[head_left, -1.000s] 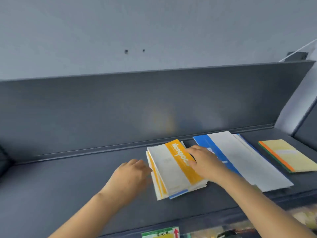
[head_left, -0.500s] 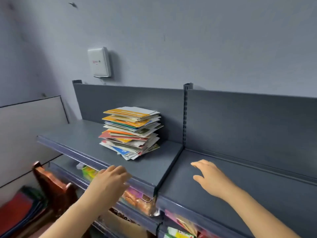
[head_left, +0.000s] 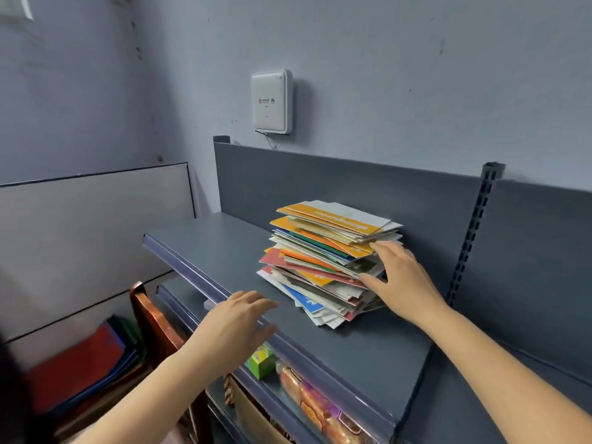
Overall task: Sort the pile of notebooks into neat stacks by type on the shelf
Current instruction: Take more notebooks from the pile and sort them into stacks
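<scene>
Head view: a white wall box (head_left: 271,100) hangs above the grey shelf (head_left: 217,248), with a wooden chair (head_left: 153,318) and red folders (head_left: 77,363) low at the left. A green carton (head_left: 260,363) and snack packets (head_left: 320,408) sit on the tier below. The pile of notebooks (head_left: 323,251) stands untidily at the back of the shelf, against its rear panel. The right hand (head_left: 400,280) is spread, fingers straight, touching the pile's right edges. The left hand (head_left: 237,322) hovers over the shelf's front lip, fingers relaxed, holding nothing. Most covers are buried, and the pile's right side is hidden behind the right hand
</scene>
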### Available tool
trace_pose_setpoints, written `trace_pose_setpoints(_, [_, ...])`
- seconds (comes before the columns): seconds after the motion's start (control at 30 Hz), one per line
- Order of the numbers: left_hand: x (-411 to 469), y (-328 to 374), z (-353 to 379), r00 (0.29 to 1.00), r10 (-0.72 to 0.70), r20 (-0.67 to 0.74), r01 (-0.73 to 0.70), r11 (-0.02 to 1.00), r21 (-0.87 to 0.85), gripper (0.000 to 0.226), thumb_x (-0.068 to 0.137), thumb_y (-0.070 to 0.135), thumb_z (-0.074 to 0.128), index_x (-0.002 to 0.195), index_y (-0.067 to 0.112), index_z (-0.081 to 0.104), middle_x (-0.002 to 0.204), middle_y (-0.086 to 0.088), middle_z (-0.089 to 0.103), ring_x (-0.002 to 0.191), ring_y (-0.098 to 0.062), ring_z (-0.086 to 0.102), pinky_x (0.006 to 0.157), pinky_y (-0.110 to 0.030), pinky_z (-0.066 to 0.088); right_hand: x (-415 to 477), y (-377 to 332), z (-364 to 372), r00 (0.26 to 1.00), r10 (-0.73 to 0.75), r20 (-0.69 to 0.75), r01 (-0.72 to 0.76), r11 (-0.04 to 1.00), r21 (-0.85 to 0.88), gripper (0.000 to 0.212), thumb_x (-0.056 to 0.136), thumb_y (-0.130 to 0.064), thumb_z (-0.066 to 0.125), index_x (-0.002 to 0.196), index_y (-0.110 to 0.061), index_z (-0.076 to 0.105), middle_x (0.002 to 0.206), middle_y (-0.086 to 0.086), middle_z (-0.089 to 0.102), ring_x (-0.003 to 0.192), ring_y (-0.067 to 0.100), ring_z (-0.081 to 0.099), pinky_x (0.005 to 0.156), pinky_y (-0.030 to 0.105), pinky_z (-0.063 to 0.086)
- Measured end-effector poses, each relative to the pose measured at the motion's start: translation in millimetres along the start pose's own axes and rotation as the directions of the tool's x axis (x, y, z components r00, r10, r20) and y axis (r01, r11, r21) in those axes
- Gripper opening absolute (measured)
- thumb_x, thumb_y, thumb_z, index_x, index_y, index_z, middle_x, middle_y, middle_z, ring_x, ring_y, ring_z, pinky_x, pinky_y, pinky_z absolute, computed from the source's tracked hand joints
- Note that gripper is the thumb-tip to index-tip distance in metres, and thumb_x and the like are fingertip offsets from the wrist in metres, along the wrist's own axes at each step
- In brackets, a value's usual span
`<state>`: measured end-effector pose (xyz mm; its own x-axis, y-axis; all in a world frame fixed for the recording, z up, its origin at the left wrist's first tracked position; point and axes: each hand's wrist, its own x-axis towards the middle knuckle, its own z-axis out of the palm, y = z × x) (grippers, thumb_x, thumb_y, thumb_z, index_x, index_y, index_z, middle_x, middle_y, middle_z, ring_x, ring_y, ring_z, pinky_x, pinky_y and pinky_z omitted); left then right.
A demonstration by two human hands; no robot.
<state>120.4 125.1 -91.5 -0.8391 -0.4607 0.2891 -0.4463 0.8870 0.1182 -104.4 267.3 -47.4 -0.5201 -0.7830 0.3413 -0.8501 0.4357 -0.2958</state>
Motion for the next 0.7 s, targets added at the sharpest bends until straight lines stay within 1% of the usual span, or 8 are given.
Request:
trace_pose_setpoints(0.13, [58.5, -14.0, -3.2, 0.999, -0.034, 0.025, 0.035, 0.998, -0.058, 0.045, 0.096, 0.047, 0.048, 0.139, 0.035, 0.046, 0.138, 0.014, 0.049, 0.128, -0.011, 0.044, 0.103, -0.029, 0.041, 61.6, 2.3, 1.3, 0.998, -0.049, -0.031, 0.048, 0.998, -0.035, 0.074, 0.089, -0.048, 0.056, 0.148, -0.016, 0.026, 0.154, 0.0, 0.028, 0.14, 0.017, 0.026, 0.114, 0.035, 0.025])
trace_pose_setpoints(0.27, [124.3, -21.9, -11.9, 1.0, -0.004, -0.015, 0.005, 0.999, 0.047, 0.044, 0.097, 0.045, 0.047, 0.139, 0.03, 0.047, 0.138, 0.009, 0.052, 0.128, -0.015, 0.045, 0.101, -0.032, 0.043, 104.5, 1.8, 8.9, 0.993, -0.074, 0.092, 0.088, 0.982, -0.167, 0.081, 0.084, -0.059, 0.055, 0.148, -0.021, 0.024, 0.156, -0.001, 0.024, 0.141, 0.02, 0.026, 0.114, 0.038, 0.024])
trace_pose_setpoints(0.37, [157.1, -30.0, -12.8, 1.0, -0.011, -0.004, 0.012, 0.994, 0.106, 0.045, 0.097, 0.045, 0.046, 0.138, 0.027, 0.048, 0.138, 0.007, 0.051, 0.129, -0.017, 0.043, 0.1, -0.034, 0.043, 121.6, 5.5, 14.8, 0.983, -0.026, 0.18, 0.064, 0.977, -0.205, 0.078, 0.08, -0.067, 0.053, 0.143, -0.023, 0.034, 0.146, -0.002, 0.04, 0.13, 0.023, 0.04, 0.105, 0.04, 0.037])
trace_pose_setpoints(0.43, [171.3, -37.8, -8.6, 0.997, -0.076, -0.002, 0.076, 0.994, 0.079, 0.047, 0.096, 0.049, 0.046, 0.135, 0.024, 0.052, 0.134, 0.005, 0.054, 0.126, -0.019, 0.046, 0.098, -0.034, 0.045, 124.3, 7.4, 13.3, 0.976, -0.02, 0.218, 0.074, 0.967, -0.242, 0.078, 0.08, -0.069, 0.05, 0.142, -0.024, 0.035, 0.143, -0.003, 0.044, 0.128, 0.022, 0.041, 0.103, 0.038, 0.038])
trace_pose_setpoints(0.5, [183.6, -43.8, -4.5, 0.986, -0.164, 0.03, 0.165, 0.986, -0.022, 0.049, 0.095, 0.052, 0.045, 0.128, 0.018, 0.059, 0.123, 0.0, 0.061, 0.112, -0.019, 0.055, 0.089, -0.031, 0.047, 125.0, 7.3, 9.2, 0.969, -0.034, 0.246, 0.102, 0.957, -0.27, 0.076, 0.083, -0.069, 0.046, 0.143, -0.023, 0.034, 0.145, -0.002, 0.042, 0.13, 0.022, 0.039, 0.106, 0.037, 0.035])
trace_pose_setpoints(0.6, [193.4, -42.3, -1.9, 0.963, -0.234, 0.135, 0.268, 0.896, -0.355, 0.048, 0.097, 0.048, 0.044, 0.113, 0.01, 0.067, 0.093, -0.002, 0.064, 0.074, -0.013, 0.053, 0.064, -0.023, 0.042, 126.1, 5.7, 9.2, 0.967, -0.049, 0.251, 0.127, 0.944, -0.304, 0.063, 0.089, -0.063, 0.04, 0.137, -0.022, 0.041, 0.139, 0.0, 0.049, 0.124, 0.022, 0.046, 0.103, 0.039, 0.04])
trace_pose_setpoints(0.63, [194.6, -40.8, -1.7, 0.955, -0.245, 0.169, 0.297, 0.831, -0.47, 0.048, 0.097, 0.048, 0.043, 0.112, 0.009, 0.067, 0.089, -0.003, 0.061, 0.071, -0.013, 0.052, 0.065, -0.023, 0.042, 126.2, 4.3, 9.9, 0.974, -0.064, 0.218, 0.136, 0.933, -0.333, 0.056, 0.092, -0.059, 0.037, 0.132, -0.021, 0.046, 0.134, 0.0, 0.054, 0.119, 0.022, 0.051, 0.097, 0.037, 0.044])
trace_pose_setpoints(0.7, [197.0, -40.4, 0.1, 0.939, -0.249, 0.239, 0.345, 0.669, -0.658, 0.049, 0.096, 0.05, 0.043, 0.115, 0.011, 0.065, 0.096, -0.002, 0.065, 0.083, -0.016, 0.059, 0.083, -0.029, 0.05, 125.9, -1.8, 10.2, 0.987, -0.104, 0.126, 0.147, 0.9, -0.411, 0.041, 0.097, -0.049, 0.031, 0.114, -0.018, 0.052, 0.118, 0.002, 0.062, 0.105, 0.024, 0.059, 0.079, 0.034, 0.045])
